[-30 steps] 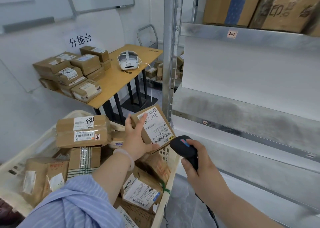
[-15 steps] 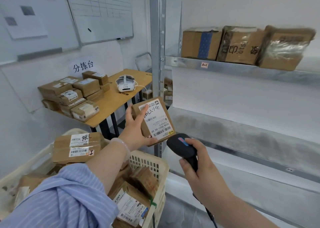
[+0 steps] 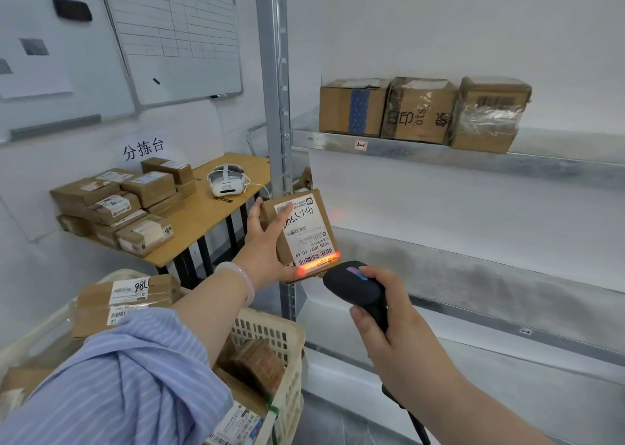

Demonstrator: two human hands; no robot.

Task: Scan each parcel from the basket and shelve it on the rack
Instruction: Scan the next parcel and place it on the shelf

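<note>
Currently the step in hand is the scan. The left grip (image 3: 267, 241) is curled round the parcel (image 3: 304, 231), thumb across the far part of the label and fingers behind. It holds the parcel in the air in front of the rack (image 3: 439, 155) post, above the far edge of the basket (image 3: 270, 329). The right grip (image 3: 399, 333) is closed round the scanner (image 3: 351, 284) handle. The scanner head sits just near of the parcel's lower edge.

The red beam lies across the barcode (image 3: 318, 258) at the near end of the label.

For a clean read:
1. Hold the parcel steady, label face tilted toward the scanner head.
2. Run the beam across the full width of the barcode. Part of the glow falls on the left palm, so shift the aim slightly right if no read comes.
3. Leave the thumb where it lies, apart from the barcode.
4. Do not move to the shelf until the scanner confirms. Whether it has read cannot be told from this view.

Three boxes (image 3: 419, 111) stand on the upper shelf, far right. More parcels lie in the basket, so much of the task remains.
</note>
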